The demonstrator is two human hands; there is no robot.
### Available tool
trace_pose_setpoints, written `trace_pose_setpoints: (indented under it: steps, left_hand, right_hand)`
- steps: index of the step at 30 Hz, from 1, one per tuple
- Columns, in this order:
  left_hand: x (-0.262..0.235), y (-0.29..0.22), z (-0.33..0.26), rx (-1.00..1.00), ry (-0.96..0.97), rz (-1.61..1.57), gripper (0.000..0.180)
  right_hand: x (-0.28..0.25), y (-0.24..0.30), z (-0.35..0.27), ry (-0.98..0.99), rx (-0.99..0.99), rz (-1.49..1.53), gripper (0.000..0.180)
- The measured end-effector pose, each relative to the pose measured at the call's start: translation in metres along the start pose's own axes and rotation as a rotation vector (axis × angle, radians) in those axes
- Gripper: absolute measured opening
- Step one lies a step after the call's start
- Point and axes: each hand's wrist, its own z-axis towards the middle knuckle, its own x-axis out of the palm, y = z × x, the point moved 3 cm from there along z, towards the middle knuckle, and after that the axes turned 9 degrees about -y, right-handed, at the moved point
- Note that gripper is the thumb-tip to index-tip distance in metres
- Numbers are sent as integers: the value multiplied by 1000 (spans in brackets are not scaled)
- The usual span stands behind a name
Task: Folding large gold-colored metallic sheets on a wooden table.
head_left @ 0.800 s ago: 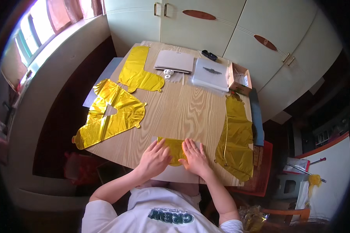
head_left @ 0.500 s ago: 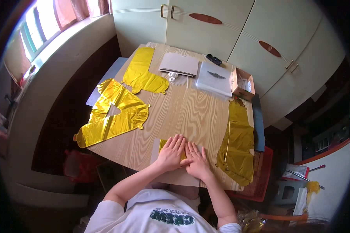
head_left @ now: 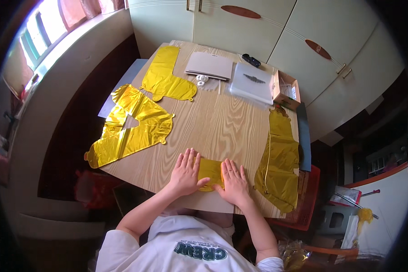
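Note:
A folded piece of gold foil balloon (head_left: 211,169) lies on a pale card sheet (head_left: 208,202) at the table's near edge. Flat against its left side rests my left hand (head_left: 184,177), fingers stretched out and thumb reaching over the foil. My right hand (head_left: 234,185) lies along the opposite side, its fingers also extended and its thumb near the lower part of the foil. Both palms hide the foil's side edges. To the left is a flat gold foil balloon with a hole (head_left: 145,140); behind it lies an L-shaped one (head_left: 165,77). Another gold balloon (head_left: 279,158) hangs slightly over the table's right edge.
Along the back of the wooden table (head_left: 204,122) are a stack of grey card (head_left: 208,65), small white rolls (head_left: 201,80), clear plastic bags (head_left: 249,93), a black object (head_left: 250,60) and an open box (head_left: 286,95). A red crate (head_left: 310,199) stands beneath the right edge.
My hands have spread apart from over the middle of the folded foil to its two sides, uncovering its centre. The view has shifted slightly.

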Motion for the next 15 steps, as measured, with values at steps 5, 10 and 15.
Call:
trace_pose_setpoints:
  steps: [5, 10, 15]
  left_hand:
    - [2, 12, -6, -33, 0, 7, 86]
    - [-8, 18, -11, -69, 5, -10, 84]
    - [-23, 30, -5, -66, 61, 134, 85]
  right_hand:
    - [-4, 2, -2, -2, 36, 2, 89]
    - [-5, 3, -4, -32, 45, -16, 90]
    - [1, 1, -7, -40, 48, -48, 92]
